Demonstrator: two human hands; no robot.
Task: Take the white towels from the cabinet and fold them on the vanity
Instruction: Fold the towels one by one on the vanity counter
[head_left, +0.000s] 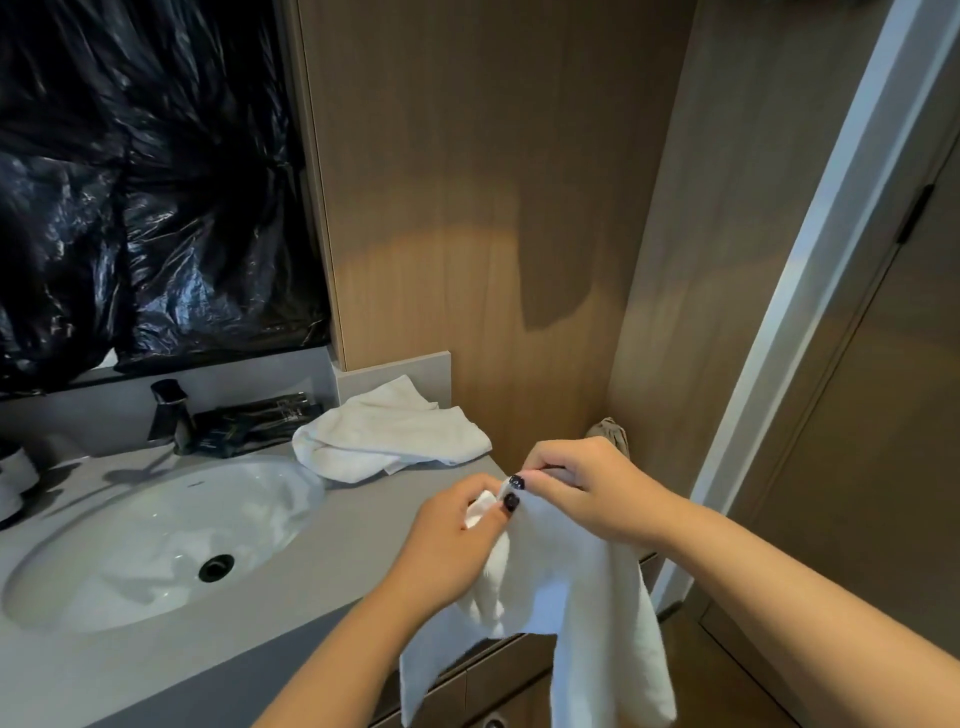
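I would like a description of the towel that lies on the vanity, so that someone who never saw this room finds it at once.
Start at the white sink set in the grey vanity. Behind its right rim, in the back corner against the wooden wall, lies a crumpled white towel. No hand touches it, whereas the other white towel hangs over the front edge, pinched by both hands.

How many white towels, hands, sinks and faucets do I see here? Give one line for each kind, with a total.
White towels: 2 (held towel, towel on vanity)
Hands: 2 (left hand, right hand)
Sinks: 1 (sink)
Faucets: 1 (faucet)
Total: 6
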